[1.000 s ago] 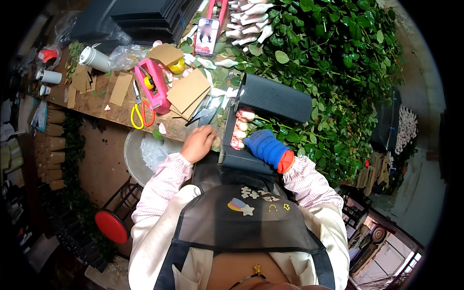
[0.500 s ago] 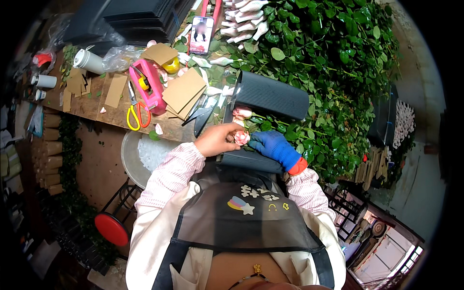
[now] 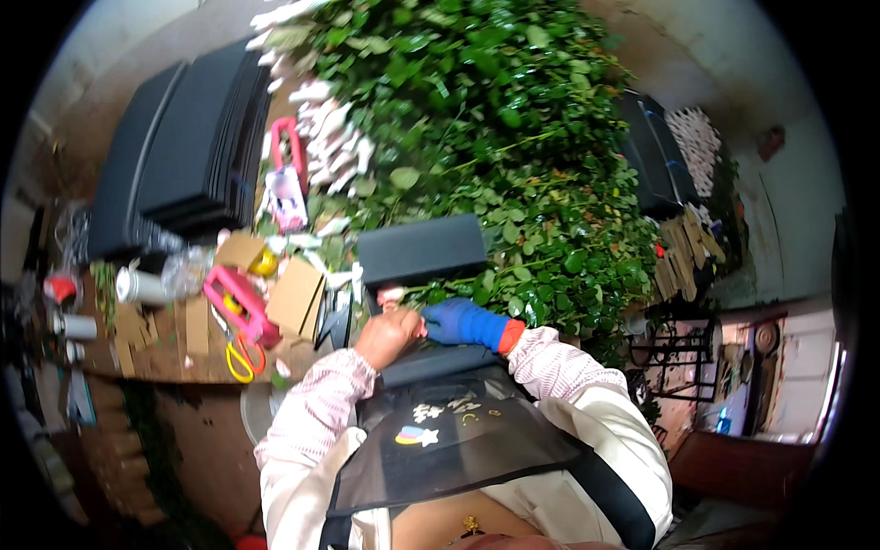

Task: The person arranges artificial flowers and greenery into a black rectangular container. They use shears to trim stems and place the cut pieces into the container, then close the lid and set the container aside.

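Note:
My bare left hand [image 3: 389,337] and my blue-gloved right hand [image 3: 461,324] meet close in front of my apron. Between their fingertips shows a sliver of a pink rose [image 3: 422,327], its bloom mostly covered by the left fingers. Both hands are closed around it, the glove on the stem side. Just beyond them lies another pink rose [image 3: 390,296], partly under the raised flap of a dark ribbed wrapping sheet [image 3: 422,250]. The sheet's nearer part [image 3: 440,365] extends beneath my hands.
Leafy rose stems [image 3: 495,119] pile up ahead and right. On the table's left are scissors [image 3: 240,359], a pink tape dispenser [image 3: 240,307], cardboard pieces [image 3: 296,296], a black blade-like tool [image 3: 334,323] and a phone [image 3: 287,197]. Stacked black sheets [image 3: 197,156] stand behind.
The view has tipped up and swung, so the table items appear farther left and lower. My hands have drawn together, and the rose between them is now mostly hidden.

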